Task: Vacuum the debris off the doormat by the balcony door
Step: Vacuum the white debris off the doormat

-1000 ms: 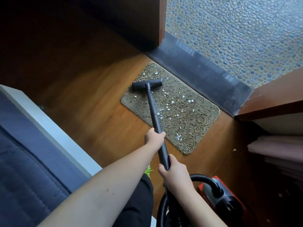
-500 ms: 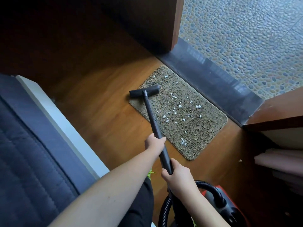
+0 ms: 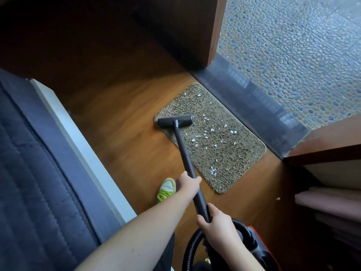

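Head view: a vacuuming pass over the doormat (image 3: 224, 153), most scraps not yet lifted

Both hands gripped the vacuum wand (image 3: 183, 151), the left hand (image 3: 188, 183) curled round it farther along and the right hand (image 3: 214, 219) nearer, by the hose (image 3: 192, 243); the floor head (image 3: 175, 121) sat on the mat's far-left corner, beside the balcony door sill (image 3: 254, 98), while white debris (image 3: 213, 133) lay scattered to its right and nearer. By my reading the sweep was barely under way, and the next move called for drawing the head rightward and nearer across the scraps, kept flat on the pile

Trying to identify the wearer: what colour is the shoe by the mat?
Neon yellow-green and white shoe, head view.
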A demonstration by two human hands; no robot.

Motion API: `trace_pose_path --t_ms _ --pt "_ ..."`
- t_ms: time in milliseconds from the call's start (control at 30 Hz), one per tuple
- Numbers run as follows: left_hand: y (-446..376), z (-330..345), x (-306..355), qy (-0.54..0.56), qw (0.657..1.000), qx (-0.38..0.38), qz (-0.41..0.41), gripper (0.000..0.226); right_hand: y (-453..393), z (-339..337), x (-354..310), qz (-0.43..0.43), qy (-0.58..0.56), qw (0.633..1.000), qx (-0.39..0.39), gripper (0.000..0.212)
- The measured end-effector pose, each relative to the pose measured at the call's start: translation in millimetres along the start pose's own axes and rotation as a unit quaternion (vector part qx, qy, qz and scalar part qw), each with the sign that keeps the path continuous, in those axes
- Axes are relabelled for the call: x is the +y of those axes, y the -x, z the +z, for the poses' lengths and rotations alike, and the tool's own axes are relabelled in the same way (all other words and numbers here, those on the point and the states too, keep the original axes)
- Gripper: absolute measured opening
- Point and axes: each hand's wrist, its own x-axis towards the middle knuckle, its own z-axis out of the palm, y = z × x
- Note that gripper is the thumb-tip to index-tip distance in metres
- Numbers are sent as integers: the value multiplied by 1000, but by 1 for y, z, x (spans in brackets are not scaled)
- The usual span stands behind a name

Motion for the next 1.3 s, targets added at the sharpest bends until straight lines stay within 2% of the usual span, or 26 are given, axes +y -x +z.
trace_pose_path --t_ms 500,667,800,1067,1300 --pt "17 7 -19 -10 1000 -7 -14 58 24 -1 12 -6 12 1000 -11 23" --pt "22 11 -22 -19 1000 -17 -15 66 33 -7 10 11 7 1000 -6 38" --pt "19 15 -18 -46 999 -24 5 57 33 -6 8 32 -7 999 -1 40" --pt "0 14 6 -81 996 -28 38 51 13 1 3 46 -44 997 34 17" --pt "-22 6 39 -114 990 -31 81 31 -12 -9 -19 41 -66 995 63 15"
